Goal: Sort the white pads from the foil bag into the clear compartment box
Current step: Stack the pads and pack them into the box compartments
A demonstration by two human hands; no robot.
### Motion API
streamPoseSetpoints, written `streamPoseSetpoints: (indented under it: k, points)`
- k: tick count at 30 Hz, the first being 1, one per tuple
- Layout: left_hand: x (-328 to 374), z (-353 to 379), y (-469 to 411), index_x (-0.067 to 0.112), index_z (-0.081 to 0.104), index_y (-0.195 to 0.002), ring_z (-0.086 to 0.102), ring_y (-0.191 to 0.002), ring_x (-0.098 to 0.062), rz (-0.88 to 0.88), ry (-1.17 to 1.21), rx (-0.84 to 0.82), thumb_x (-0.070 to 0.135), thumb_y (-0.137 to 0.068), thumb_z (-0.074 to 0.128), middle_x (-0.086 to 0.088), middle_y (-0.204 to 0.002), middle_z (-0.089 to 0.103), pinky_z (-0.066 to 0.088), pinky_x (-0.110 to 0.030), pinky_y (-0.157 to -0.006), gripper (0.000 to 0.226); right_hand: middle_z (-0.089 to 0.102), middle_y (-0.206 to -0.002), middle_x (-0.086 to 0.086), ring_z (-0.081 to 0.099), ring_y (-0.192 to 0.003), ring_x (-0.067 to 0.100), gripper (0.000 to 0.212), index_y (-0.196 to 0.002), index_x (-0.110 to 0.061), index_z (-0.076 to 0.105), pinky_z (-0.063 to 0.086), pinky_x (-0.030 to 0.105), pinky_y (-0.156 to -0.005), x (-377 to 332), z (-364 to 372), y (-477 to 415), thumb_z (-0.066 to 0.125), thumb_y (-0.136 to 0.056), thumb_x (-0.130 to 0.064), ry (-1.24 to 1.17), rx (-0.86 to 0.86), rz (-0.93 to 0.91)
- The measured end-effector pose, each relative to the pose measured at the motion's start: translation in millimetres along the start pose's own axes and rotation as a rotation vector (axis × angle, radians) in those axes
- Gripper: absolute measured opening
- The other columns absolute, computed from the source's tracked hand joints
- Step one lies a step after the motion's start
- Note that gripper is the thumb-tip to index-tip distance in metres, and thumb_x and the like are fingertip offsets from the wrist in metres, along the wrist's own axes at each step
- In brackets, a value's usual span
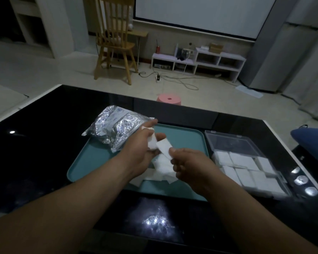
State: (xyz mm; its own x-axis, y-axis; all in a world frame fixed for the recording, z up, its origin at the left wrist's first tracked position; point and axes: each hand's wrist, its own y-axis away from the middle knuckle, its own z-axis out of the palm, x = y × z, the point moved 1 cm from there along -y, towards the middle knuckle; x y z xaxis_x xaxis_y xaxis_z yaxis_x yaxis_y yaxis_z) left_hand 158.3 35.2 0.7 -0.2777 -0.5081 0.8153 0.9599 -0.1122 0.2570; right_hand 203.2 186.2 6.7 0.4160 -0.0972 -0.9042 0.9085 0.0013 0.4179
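While both hands [173, 158] pinch pads [163, 146] | box [246, 162] right.

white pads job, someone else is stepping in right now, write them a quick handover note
Left hand: holds a bunch of white pads above the teal tray.
Right hand: its fingers pinch one white pad, pulling it off the bunch.
Foil bag: lies at the tray's far left corner, partly on the black table.
Clear compartment box: right of the tray, lid open; near compartments filled with pads.
Loose pads: still on the tray under the hands.
Left: place the held and loose pads in the box. Whether the bag holds more cannot be seen.
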Motion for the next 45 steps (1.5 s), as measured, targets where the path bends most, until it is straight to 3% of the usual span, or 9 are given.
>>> streamPoseSetpoints:
  k: [5,9,14,17,21,30,37,42,45]
  points:
    - [-8,-1,9,0.029,0.063,-0.126,0.060,-0.073,-0.014,-0.039,-0.164,-0.109,0.043,-0.099,0.060,0.001,-0.084,0.063,0.042,-0.030,-0.064,0.030,0.064,-0.066,0.001,0.053,-0.053,0.010,0.015,-0.090,-0.010,0.062,0.037,0.023,-0.050,-4,9,-5,0.069,-0.100,-0.019,-0.026,-0.047,-0.042]
    - [-8,-1,12,0.015,0.065,-0.124,0.062,-0.066,-0.014,-0.032,-0.210,-0.056,0.012,-0.102,0.045,-0.007,-0.089,0.069,0.041,-0.026,-0.055,0.029,0.065,-0.072,0.004,0.056,-0.055,0.012,0.023,-0.086,-0.009,0.066,0.041,0.025,-0.049,-10,9,-11,0.074,-0.096,-0.028,0.225,-0.002,-0.092]
    - [4,-23,11,0.028,0.061,-0.120,0.061,-0.065,-0.018,-0.033,-0.157,0.033,0.003,-0.097,0.046,-0.005,-0.080,0.060,0.054,-0.028,-0.056,0.037,0.070,-0.095,-0.004,0.068,-0.088,0.016,0.006,-0.098,-0.020,0.069,0.049,0.030,-0.078,-18,-23,-27,0.072,-0.094,-0.023,0.971,0.217,-0.387]
    - [0,-29,12,0.023,0.060,-0.107,0.055,-0.058,-0.015,-0.071,-0.240,0.025,0.002,-0.096,0.050,-0.003,-0.076,0.053,0.045,-0.023,-0.049,0.025,0.060,-0.126,-0.001,0.060,-0.115,0.022,0.046,-0.132,-0.026,0.060,0.050,0.037,-0.096,1,-19,-35,0.074,-0.089,-0.036,1.338,0.037,-0.355]
    - [-7,-32,14,0.016,0.058,-0.110,0.051,-0.055,-0.016,-0.118,-0.333,0.057,0.001,-0.096,0.049,-0.007,-0.083,0.056,0.041,-0.022,-0.045,0.022,0.056,-0.129,0.006,0.056,-0.118,0.031,0.043,-0.132,-0.022,0.058,0.049,0.041,-0.091,22,-3,-46,0.063,-0.093,-0.040,1.513,0.109,-0.421]
    - [-13,-30,13,0.016,0.059,-0.106,0.053,-0.056,-0.016,-0.115,-0.406,0.046,-0.001,-0.095,0.052,-0.011,-0.089,0.058,0.043,-0.021,-0.046,0.021,0.059,-0.084,0.009,0.061,-0.084,0.034,0.024,-0.075,-0.015,0.051,0.034,0.035,-0.065,14,-12,-54,0.054,-0.099,-0.019,1.371,0.288,-0.491]
    - [-13,-14,14,0.023,0.053,-0.106,0.054,-0.063,-0.011,-0.081,-0.245,-0.091,0.026,-0.098,0.068,-0.001,-0.081,0.062,0.037,-0.024,-0.055,0.017,0.063,-0.069,0.008,0.048,-0.056,0.012,0.016,-0.082,-0.010,0.065,0.032,0.028,-0.058,-2,18,-18,0.062,-0.097,-0.004,0.106,-0.098,-0.075]
    - [-8,-13,18,0.017,0.064,-0.113,0.067,-0.074,-0.016,-0.042,-0.201,-0.014,0.007,-0.101,0.047,-0.008,-0.097,0.074,0.044,-0.025,-0.056,0.023,0.067,-0.079,-0.005,0.053,-0.072,0.013,0.004,-0.089,-0.017,0.074,0.041,0.028,-0.065,-1,19,-16,0.073,-0.092,-0.018,0.344,-0.002,-0.118]
    - [-3,-23,16,0.022,0.062,-0.122,0.070,-0.085,-0.022,-0.038,-0.188,0.048,0.000,-0.096,0.044,-0.011,-0.096,0.072,0.059,-0.032,-0.067,0.039,0.069,-0.103,-0.002,0.064,-0.094,0.017,0.024,-0.110,-0.021,0.070,0.048,0.031,-0.079,5,3,-25,0.077,-0.089,-0.030,0.884,0.092,-0.322]
